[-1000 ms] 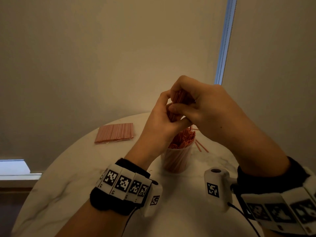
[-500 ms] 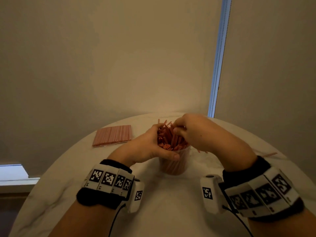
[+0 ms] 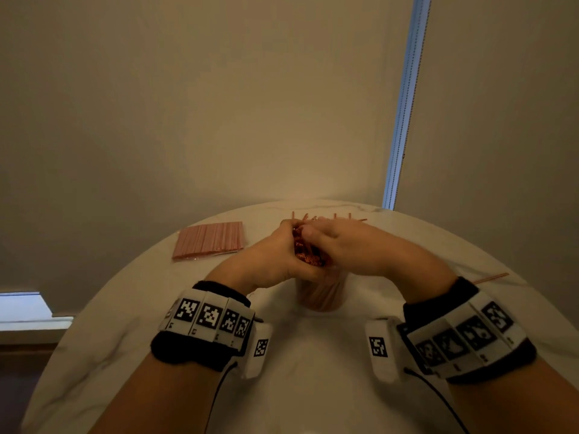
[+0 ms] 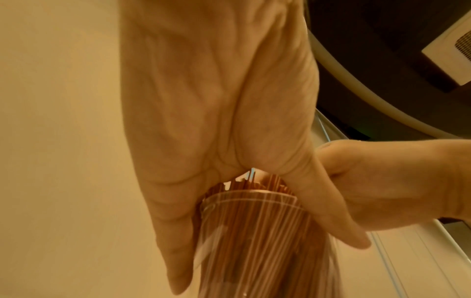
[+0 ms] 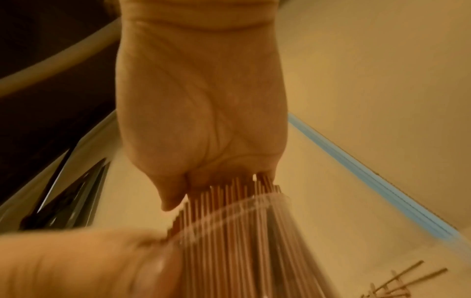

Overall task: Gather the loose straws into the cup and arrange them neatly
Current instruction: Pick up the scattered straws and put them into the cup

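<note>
A clear plastic cup [image 3: 319, 296] packed with thin pink straws [image 3: 308, 256] stands upright in the middle of the round marble table [image 3: 313, 386]. My left hand [image 3: 282, 255] wraps the straw bundle just above the rim, and the left wrist view shows its thumb running down the cup [image 4: 254, 231] wall. My right hand [image 3: 344, 245] lies over the straw tops with fingers curled down the far side; the right wrist view shows the palm [image 5: 201, 100] pressed on the straw ends [image 5: 237, 193]. Several loose straws [image 3: 351, 218] lie just behind the hands.
A flat packet of pink straws [image 3: 208, 241] lies at the back left of the table. One stray straw [image 3: 492, 277] lies near the right edge. More loose straws [image 5: 407, 280] show beside the cup. A wall and a blind stand close behind the table.
Both hands came down from above the cup with a bundle of straws. That bundle now sits in the cup, and the hands have closed round its top.
</note>
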Tool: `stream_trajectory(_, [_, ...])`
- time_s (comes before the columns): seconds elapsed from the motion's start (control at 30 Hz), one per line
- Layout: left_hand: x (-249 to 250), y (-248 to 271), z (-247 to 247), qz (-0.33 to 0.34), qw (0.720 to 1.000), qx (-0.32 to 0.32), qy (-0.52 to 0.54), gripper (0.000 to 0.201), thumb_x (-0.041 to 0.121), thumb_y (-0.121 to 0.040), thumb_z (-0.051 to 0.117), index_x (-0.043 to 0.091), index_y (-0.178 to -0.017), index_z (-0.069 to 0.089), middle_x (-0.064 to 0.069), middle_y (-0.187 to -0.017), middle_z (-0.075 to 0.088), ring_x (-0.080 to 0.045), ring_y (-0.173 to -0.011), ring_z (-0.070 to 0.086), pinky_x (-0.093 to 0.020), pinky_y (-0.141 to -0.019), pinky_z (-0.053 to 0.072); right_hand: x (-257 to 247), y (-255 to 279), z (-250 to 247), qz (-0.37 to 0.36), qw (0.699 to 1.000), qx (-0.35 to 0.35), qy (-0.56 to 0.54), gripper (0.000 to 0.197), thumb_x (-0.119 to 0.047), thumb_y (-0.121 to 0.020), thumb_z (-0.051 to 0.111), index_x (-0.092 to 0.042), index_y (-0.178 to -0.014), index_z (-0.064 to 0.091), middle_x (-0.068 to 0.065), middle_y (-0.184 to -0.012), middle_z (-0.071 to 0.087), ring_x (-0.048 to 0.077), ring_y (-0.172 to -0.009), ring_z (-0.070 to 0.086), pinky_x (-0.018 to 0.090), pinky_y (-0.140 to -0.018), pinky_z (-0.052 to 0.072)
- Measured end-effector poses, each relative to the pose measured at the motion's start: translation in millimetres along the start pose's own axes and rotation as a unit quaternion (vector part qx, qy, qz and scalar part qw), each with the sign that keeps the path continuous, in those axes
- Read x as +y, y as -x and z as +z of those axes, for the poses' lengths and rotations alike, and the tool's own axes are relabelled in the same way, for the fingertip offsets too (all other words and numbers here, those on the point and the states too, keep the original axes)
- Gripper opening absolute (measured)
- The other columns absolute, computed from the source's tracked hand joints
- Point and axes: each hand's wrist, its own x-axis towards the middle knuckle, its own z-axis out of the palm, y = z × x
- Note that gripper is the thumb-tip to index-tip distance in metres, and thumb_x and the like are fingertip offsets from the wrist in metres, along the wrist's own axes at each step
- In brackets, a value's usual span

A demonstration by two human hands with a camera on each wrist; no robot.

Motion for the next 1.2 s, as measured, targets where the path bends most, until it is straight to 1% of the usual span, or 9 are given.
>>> stream_trajectory(0.2, [4.3, 4.1, -2.2, -0.017, 0.999, -0.001, -0.038, 0.120, 0.039, -0.058, 0.098, 0.019, -0.150, 0.024, 0.008, -0.127, 0.059, -0.010, -0.119, 0.057, -0.031, -0.105, 0.047, 29.4, 32.3, -45.4, 0.018, 0.982, 0.172, -0.070, 0.026, -0.040, -0.103, 0.046, -0.033, -0.116, 0.068, -0.020, -0.105, 0.071, -0.006, -0.099, 0.062, 0.021, -0.081, 0.046])
stream_trajectory(0.3, [8.3, 7.7, -1.8, -0.023, 0.999, -0.001, -0.043, 0.117, 0.039, -0.062, 0.096, 0.017, -0.151, 0.023, 0.015, -0.119, 0.058, -0.003, -0.110, 0.056, -0.019, -0.090, 0.045, 81.1, 41.3, -59.0, 0.170, 0.981, 0.082, 0.042, 0.020, -0.023, -0.100, 0.053, -0.032, -0.110, 0.068, -0.012, -0.107, 0.072, 0.006, -0.099, 0.065, 0.027, -0.082, 0.046])
stream_trajectory(0.47, [5.6, 7.1, 0.1, -0.024, 0.999, 0.001, -0.040, 0.119, 0.038, -0.059, 0.096, 0.015, -0.151, 0.024, 0.012, -0.120, 0.059, -0.006, -0.112, 0.057, -0.024, -0.096, 0.045, 160.9, 64.4, -58.5, 0.361, 0.876, -0.131, 0.293, 0.051, -0.010, -0.094, 0.058, -0.026, -0.142, 0.053, 0.006, -0.147, 0.048, 0.028, -0.131, 0.048, 0.038, -0.108, 0.041])
stream_trajectory(0.6, [1.2, 3.7, 0.3, -0.028, 0.999, 0.001, -0.034, 0.126, 0.042, -0.053, 0.097, 0.016, -0.152, 0.024, 0.009, -0.123, 0.061, -0.008, -0.114, 0.058, -0.031, -0.103, 0.046, 182.9, 73.9, -52.3, 0.341, 0.860, -0.146, 0.350, 0.038, -0.027, -0.082, 0.078, -0.010, -0.115, 0.071, 0.006, -0.102, 0.068, 0.025, -0.093, 0.064, 0.034, -0.085, 0.054])
stream_trajectory(0.7, [-2.7, 0.6, -0.3, -0.026, 0.999, -0.001, -0.032, 0.127, 0.042, -0.052, 0.098, 0.017, -0.152, 0.024, 0.010, -0.122, 0.062, -0.006, -0.113, 0.058, -0.029, -0.102, 0.046, 177.6, 75.2, -43.6, 0.308, 0.861, -0.103, 0.391, 0.020, -0.027, -0.089, 0.068, -0.008, -0.085, 0.068, 0.000, -0.066, 0.051, 0.017, -0.059, 0.050, 0.028, -0.064, 0.045])
stream_trajectory(0.8, [-4.6, -0.2, -0.1, -0.018, 0.999, -0.005, -0.031, 0.131, 0.044, -0.051, 0.097, 0.019, -0.154, 0.021, 0.012, -0.123, 0.061, -0.008, -0.118, 0.058, -0.027, -0.101, 0.045, 166.7, 67.2, -36.7, 0.301, 0.870, -0.120, 0.371, 0.031, -0.025, -0.087, 0.062, -0.016, -0.059, 0.051, -0.003, -0.056, 0.051, 0.012, -0.050, 0.046, 0.024, -0.056, 0.041])
stream_trajectory(0.93, [-4.7, 9.0, -11.5, -0.006, 0.999, -0.030, -0.010, 0.140, 0.070, -0.059, 0.083, 0.031, -0.162, -0.004, 0.008, -0.145, 0.048, -0.013, -0.132, 0.045, -0.027, -0.104, 0.038, 153.9, 40.8, -25.2, 0.314, 0.880, -0.160, 0.318, 0.021, -0.015, -0.075, 0.062, -0.014, -0.054, 0.062, -0.007, -0.035, 0.055, 0.012, -0.045, 0.057, 0.020, -0.048, 0.042])
stream_trajectory(1.03, [-7.1, 14.0, -29.3, -0.037, 0.997, 0.030, 0.056, 0.114, 0.081, -0.073, 0.054, 0.024, -0.162, 0.012, -0.005, -0.153, 0.048, -0.014, -0.131, 0.050, -0.027, -0.097, 0.048, 148.4, 21.3, -16.5, 0.313, 0.889, -0.136, 0.306, 0.026, -0.015, -0.078, 0.064, -0.015, -0.053, 0.056, -0.004, -0.050, 0.056, 0.012, -0.051, 0.053, 0.021, -0.047, 0.037])
stream_trajectory(1.2, [-20.5, -0.6, -52.8, -0.123, 0.985, 0.090, 0.074, 0.049, 0.061, -0.089, 0.062, 0.022, -0.118, 0.062, -0.003, -0.118, 0.069, -0.019, -0.111, 0.064, -0.039, -0.097, 0.054, 137.2, -19.2, -9.7, 0.291, 0.902, -0.140, 0.286, 0.031, -0.038, -0.082, 0.073, -0.021, -0.063, 0.054, -0.004, -0.065, 0.057, 0.012, -0.061, 0.052, 0.029, -0.067, 0.045])
